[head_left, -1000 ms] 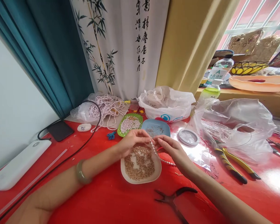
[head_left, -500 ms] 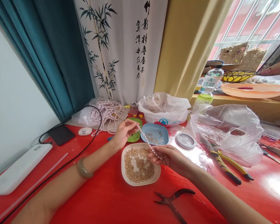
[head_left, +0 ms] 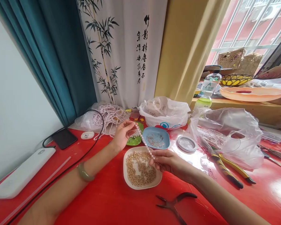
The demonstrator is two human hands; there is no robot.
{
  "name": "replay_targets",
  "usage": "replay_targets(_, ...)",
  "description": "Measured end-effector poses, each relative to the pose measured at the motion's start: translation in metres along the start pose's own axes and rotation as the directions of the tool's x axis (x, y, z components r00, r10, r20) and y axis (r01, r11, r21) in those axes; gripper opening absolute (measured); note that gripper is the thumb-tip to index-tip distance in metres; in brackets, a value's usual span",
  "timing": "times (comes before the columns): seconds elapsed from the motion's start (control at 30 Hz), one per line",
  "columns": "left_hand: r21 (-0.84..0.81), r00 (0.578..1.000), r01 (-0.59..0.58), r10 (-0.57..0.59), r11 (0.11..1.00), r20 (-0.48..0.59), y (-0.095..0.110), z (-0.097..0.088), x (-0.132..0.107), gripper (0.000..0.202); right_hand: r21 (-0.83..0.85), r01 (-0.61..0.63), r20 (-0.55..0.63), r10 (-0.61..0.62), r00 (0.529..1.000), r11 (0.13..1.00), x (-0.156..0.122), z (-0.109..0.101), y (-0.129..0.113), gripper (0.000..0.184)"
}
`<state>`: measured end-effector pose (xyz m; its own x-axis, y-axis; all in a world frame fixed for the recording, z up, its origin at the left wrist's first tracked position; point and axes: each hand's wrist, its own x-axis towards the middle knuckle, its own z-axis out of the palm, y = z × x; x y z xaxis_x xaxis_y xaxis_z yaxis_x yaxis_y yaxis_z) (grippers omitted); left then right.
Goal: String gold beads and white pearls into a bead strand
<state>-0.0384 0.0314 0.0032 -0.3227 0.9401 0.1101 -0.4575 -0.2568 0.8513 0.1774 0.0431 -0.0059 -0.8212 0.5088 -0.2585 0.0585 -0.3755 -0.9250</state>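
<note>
Beaded strand (head_left: 146, 142) stretched between left hand (head_left: 122, 135) and right hand (head_left: 166, 161)

The left hand pinches the strand's upper end, thumb and fingertips together on it. The right hand's thumb and fingers are clamped on its lower end, so the pale beads slant down from one grip to the other, over the far side of a beige dish (head_left: 142, 187). That dish sits below and between the two grips, with loose gold beads (head_left: 140, 179) spread in it.

Just beyond the left grip, partly hidden by it, is a green dish (head_left: 134, 142) of pale beads; farther past it lies a heap of bead strands (head_left: 110, 115). A blue dish (head_left: 152, 129) with small metallic bits stands beyond the right grip, a white plastic bag (head_left: 165, 118) behind it.

To the right of the right grip are a round grey container (head_left: 186, 144) and yellow-and-black pliers (head_left: 229, 171), beside a clear plastic bag (head_left: 244, 125). Dark-handled pliers (head_left: 171, 204) lie nearer the person than the right grip, on the red table (head_left: 112, 200).
</note>
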Motion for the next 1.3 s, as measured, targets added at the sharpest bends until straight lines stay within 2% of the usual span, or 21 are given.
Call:
replay_targets(0.17, -0.013, 1.000, 0.010, -0.010, 1.000, 0.002, 0.000, -0.002, 0.002, 0.009, -0.039, 0.002, 0.025, -0.001, 1.000, 0.999, -0.001, 0.002, -0.001, 0.020)
replay_targets(0.47, -0.054, 0.999, 0.040, -0.041, 0.998, -0.017, 0.002, -0.006, 0.006, 0.009, -0.102, 0.066, -0.160, -0.082, 0.984, 0.993, 0.001, -0.001, -0.004, 0.026)
replay_targets(0.7, -0.066, 0.999, 0.052, -0.052, 0.996, -0.003, -0.002, -0.003, 0.004, 0.009, -0.250, 0.181, -0.346, -0.262, 0.901, 0.951, 0.008, -0.014, -0.004, 0.021)
replay_targets(0.83, -0.076, 0.998, 0.055, -0.056, 0.996, -0.010, -0.002, -0.003, 0.004, 0.009, -0.227, 0.160, -0.330, -0.230, 0.916, 0.961, 0.009, -0.019, -0.002, 0.028)
replay_targets(1.0, -0.093, 0.997, 0.072, -0.075, 0.993, -0.033, -0.002, -0.005, 0.005, 0.010, -0.157, 0.133, -0.273, -0.172, 0.947, 0.979, 0.009, -0.018, -0.003, 0.027)
replay_targets(1.3, -0.096, 0.996, 0.069, -0.074, 0.993, -0.046, -0.003, -0.006, 0.006, 0.010, -0.119, 0.162, -0.217, -0.184, 0.959, 0.980, 0.006, -0.014, -0.007, 0.021)
